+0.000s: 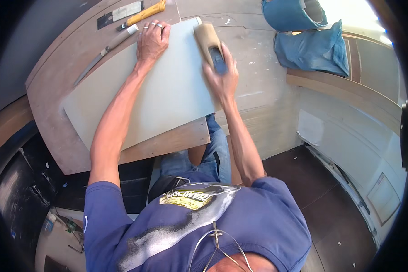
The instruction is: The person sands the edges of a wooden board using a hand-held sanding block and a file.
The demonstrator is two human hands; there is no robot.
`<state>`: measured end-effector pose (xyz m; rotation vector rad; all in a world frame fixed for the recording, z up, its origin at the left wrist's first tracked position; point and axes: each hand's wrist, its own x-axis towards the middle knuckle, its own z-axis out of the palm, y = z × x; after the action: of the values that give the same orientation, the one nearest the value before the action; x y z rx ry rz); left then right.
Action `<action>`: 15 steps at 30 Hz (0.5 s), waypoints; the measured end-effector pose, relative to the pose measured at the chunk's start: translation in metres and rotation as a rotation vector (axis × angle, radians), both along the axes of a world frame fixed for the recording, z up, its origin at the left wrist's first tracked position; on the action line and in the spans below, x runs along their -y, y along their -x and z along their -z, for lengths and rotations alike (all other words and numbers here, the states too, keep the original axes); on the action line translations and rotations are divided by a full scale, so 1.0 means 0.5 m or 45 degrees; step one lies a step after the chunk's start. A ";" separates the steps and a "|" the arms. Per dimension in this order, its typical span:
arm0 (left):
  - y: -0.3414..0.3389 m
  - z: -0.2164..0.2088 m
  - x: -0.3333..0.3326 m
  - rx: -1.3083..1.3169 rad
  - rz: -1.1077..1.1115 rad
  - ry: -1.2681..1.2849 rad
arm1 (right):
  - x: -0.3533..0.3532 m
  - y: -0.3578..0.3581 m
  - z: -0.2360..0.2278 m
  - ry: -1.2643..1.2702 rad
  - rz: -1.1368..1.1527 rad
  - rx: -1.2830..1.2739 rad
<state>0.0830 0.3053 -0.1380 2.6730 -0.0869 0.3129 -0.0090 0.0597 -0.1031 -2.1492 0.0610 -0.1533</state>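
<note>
A large off-white panel lies tilted on the wooden work surface, its near edge by my lap. My left hand is at the panel's far edge, fingers curled over it, with rings showing. In my right hand is a wooden hand plane, blurred by motion, with a dark bluish part in its opening. It is held along the panel's right edge; whether its sole touches that edge is hidden. Left of my left hand lies a long narrow-bladed tool with a pale handle. Beyond it rests a yellow-handled tool.
A dark flat piece with a pale strip lies at the far left. Blue denim-like bundles sit at the far right by a wooden ledge. A board shows under the panel's near edge. Dark floor tiles hold small scraps.
</note>
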 end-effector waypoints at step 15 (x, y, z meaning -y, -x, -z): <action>-0.004 0.010 -0.005 0.073 0.046 0.035 | 0.112 -0.157 -0.023 -0.096 0.136 0.164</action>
<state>0.0851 0.3078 -0.1428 2.6321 -0.1470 0.3764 0.0696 0.0037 -0.0916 -2.0565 0.1051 -0.3456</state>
